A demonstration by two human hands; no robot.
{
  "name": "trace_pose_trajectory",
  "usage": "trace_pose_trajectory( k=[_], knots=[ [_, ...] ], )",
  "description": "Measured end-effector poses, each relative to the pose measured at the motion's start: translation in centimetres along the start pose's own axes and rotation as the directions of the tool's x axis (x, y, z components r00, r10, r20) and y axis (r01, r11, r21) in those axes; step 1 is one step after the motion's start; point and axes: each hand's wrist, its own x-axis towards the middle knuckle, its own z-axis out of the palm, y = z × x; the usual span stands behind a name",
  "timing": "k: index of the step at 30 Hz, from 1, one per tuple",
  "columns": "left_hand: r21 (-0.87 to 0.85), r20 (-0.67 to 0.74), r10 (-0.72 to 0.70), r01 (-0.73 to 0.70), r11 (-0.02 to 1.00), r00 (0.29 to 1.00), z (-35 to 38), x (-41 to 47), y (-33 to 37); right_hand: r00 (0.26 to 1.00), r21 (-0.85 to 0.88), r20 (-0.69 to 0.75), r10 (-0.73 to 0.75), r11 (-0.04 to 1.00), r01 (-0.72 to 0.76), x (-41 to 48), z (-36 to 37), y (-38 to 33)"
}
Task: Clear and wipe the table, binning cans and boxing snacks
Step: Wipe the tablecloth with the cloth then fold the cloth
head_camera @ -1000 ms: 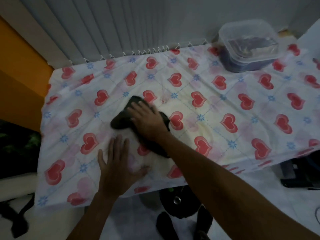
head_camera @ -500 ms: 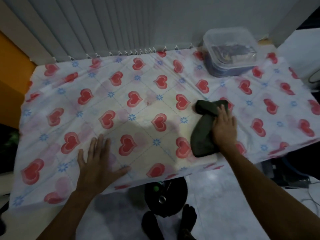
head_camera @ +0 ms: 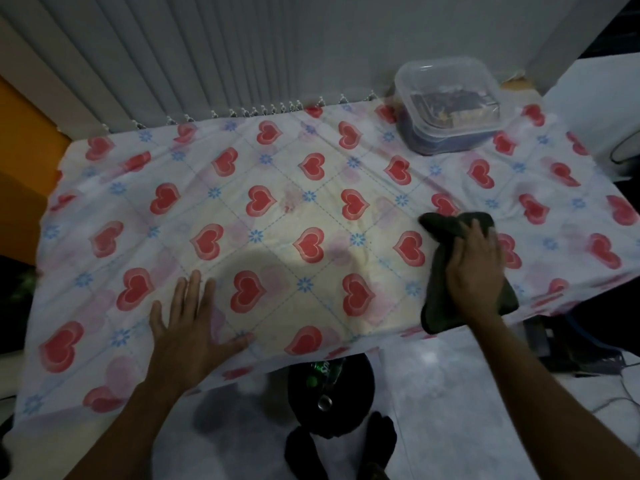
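A table under a white cloth with red hearts fills the view. My right hand presses flat on a dark green rag at the table's near right edge. My left hand lies flat with fingers spread on the cloth at the near left. A clear lidded plastic box with dark snack packs inside stands at the far right corner. Below the table's front edge sits a black bin with cans in it.
A ribbed white wall runs behind the table. An orange panel is at the left. A white surface stands right of the table. Dark objects and cables lie on the floor at the right. My feet show by the bin.
My right hand has swept the rag from the table's left-middle across to the near right edge. My left hand stays flat on the cloth.
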Motion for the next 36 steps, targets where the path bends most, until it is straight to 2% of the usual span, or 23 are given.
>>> trace_pose_trajectory(
  k=[2, 4, 5, 7, 9, 10, 11, 13, 15, 19, 23, 26, 32, 36],
  knots=[
    [-0.005, -0.004, -0.005, 0.005, 1.000, 1.000, 0.1, 0.0, 0.0, 0.991, 0.217, 0.000, -0.136, 0.967, 0.133, -2.3, -0.4, -6.3],
    [-0.016, -0.011, -0.002, 0.002, 1.000, 1.000, 0.0, 0.0, 0.1, 0.935, 0.354, 0.041, -0.351, 0.881, 0.315, -5.0, 0.1, -12.8],
    [-0.020, -0.012, -0.002, 0.002, 1.000, 1.000, 0.0, 0.1, 0.1, 0.877, 0.381, 0.069, -0.476, 0.825, 0.418, -6.5, 1.5, -15.8],
    [-0.005, -0.016, 0.003, -0.003, 1.000, 1.000, 0.4, 0.1, -0.1, 0.685, 0.364, 0.219, -0.695, 0.710, 0.604, -9.1, 4.9, -21.4],
    [0.043, -0.037, 0.030, -0.029, 0.999, 0.999, 1.2, 0.0, -0.7, 0.484, 0.297, 0.380, -0.788, 0.600, 0.743, -11.3, 8.5, -25.2],
    [0.062, -0.040, 0.036, -0.033, 0.998, 0.999, 1.5, -0.1, -0.9, 0.435, 0.260, 0.423, -0.795, 0.566, 0.782, -11.8, 10.0, -26.3],
    [0.068, -0.038, 0.030, -0.028, 0.997, 0.999, 1.8, -0.1, -1.0, 0.425, 0.230, 0.431, -0.796, 0.552, 0.801, -11.8, 11.1, -26.7],
    [0.053, -0.054, 0.004, -0.001, 0.999, 0.999, 1.8, 0.1, -1.0, 0.470, 0.164, 0.404, -0.785, 0.567, 0.807, -10.8, 12.2, -26.2],
    [0.025, -0.046, -0.031, 0.032, 0.999, 0.998, 1.4, 0.2, -0.5, 0.551, 0.112, 0.385, -0.740, 0.631, 0.768, -9.0, 12.3, -24.3],
    [0.004, -0.035, -0.003, 0.003, 1.000, 0.999, 1.0, 0.4, -0.2, 0.733, 0.010, 0.330, -0.595, 0.779, 0.627, -4.4, 11.2, -17.6],
    [0.063, -0.009, -0.044, 0.044, 0.997, 0.999, 1.3, 0.6, -0.2, 0.846, -0.097, 0.311, -0.433, 0.871, 0.481, 0.6, 8.6, -9.9],
    [0.085, -0.006, -0.059, 0.059, 0.995, 0.998, 1.3, 0.7, 0.0, 0.930, -0.163, 0.256, -0.264, 0.936, 0.311, 4.0, 6.6, -3.7],
    [0.132, 0.021, -0.100, 0.096, 0.987, 0.995, 1.5, 1.0, 0.2, 0.986, -0.175, 0.164, 0.021, 0.985, 0.008, 8.9, 1.9, 9.6],
    [0.137, 0.029, -0.113, 0.108, 0.985, 0.993, 1.6, 1.1, 0.0, 0.989, -0.179, 0.092, 0.119, 0.979, -0.101, 10.1, -0.2, 14.8]
  ],
)
